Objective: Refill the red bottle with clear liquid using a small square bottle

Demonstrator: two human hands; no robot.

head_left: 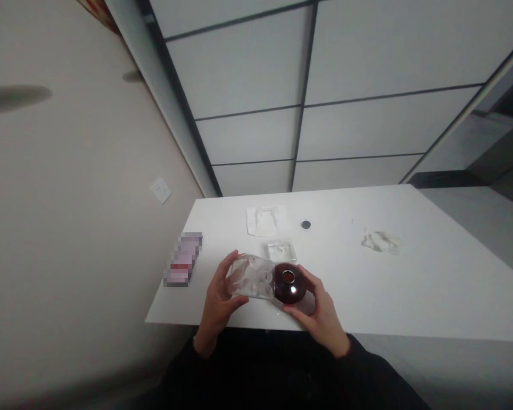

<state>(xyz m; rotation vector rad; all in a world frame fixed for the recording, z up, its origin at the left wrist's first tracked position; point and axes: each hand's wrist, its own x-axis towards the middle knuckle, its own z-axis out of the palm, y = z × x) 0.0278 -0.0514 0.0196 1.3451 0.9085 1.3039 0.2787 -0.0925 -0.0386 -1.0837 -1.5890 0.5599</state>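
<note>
Gripping clear bag [252,279], left hand [219,292]; right hand [324,310] curled about round dark-red object [291,291].

Free room across the table [410,299] at front right, crumpled plastic [382,241] behind

Wall [89,182]: it is dim grey, darkening toward lower left of the frame.
White table [410,290]: softly lit, the brightest surface.
Dark red object [289,289]: shows one small white glare spot.
Purple item [184,256]: coarse pixel blocks hide its details.
</note>
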